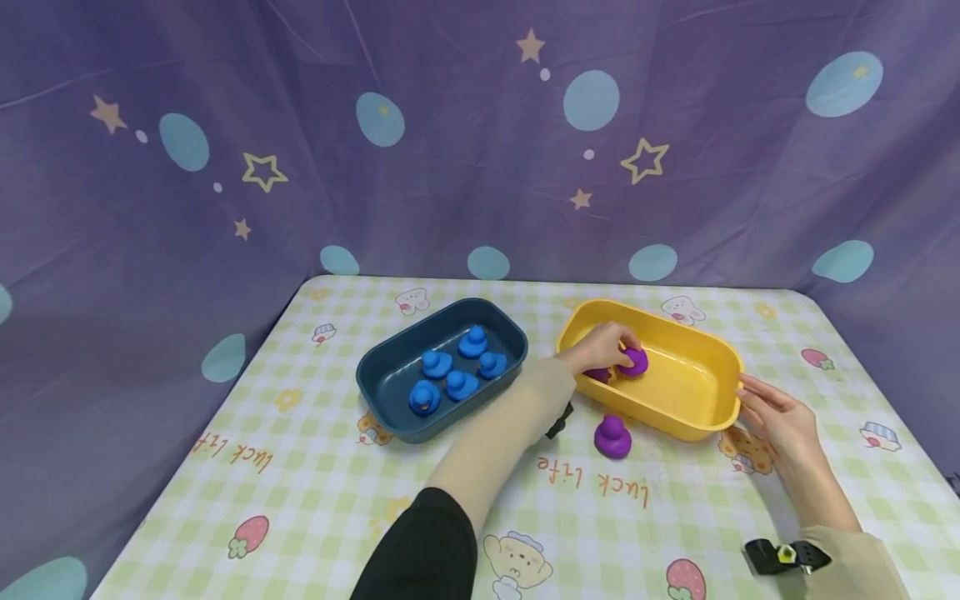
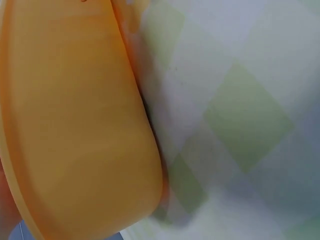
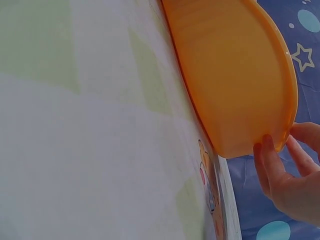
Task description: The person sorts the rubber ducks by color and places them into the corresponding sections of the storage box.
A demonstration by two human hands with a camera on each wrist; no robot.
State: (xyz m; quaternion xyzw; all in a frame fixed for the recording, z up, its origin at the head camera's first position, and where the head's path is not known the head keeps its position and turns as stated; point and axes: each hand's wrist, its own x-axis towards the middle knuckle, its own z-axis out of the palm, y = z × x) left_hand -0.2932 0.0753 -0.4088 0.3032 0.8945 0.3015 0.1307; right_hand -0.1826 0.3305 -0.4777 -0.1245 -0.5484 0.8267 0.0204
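My left hand (image 1: 602,348) reaches into the yellow tub (image 1: 693,392) and pinches a purple toy duck (image 1: 636,363) near its left end. Another purple duck (image 1: 598,375) lies partly hidden below that hand. At the tub's right end, the fingers of my right hand (image 1: 780,421) hold the rim, as the right wrist view also shows. A third purple duck (image 1: 612,438) sits on the table just in front of the tub. The left wrist view holds mostly the outer wall of the tub (image 2: 85,125), so the left fingers are hidden there.
Left of the yellow tub stands a dark blue tub (image 1: 386,392) with several blue ducks (image 1: 437,363) in it. My left forearm crosses over the table beside its right side. A checked cloth (image 1: 300,467) covers the table, and a purple curtain (image 1: 480,167) hangs behind.
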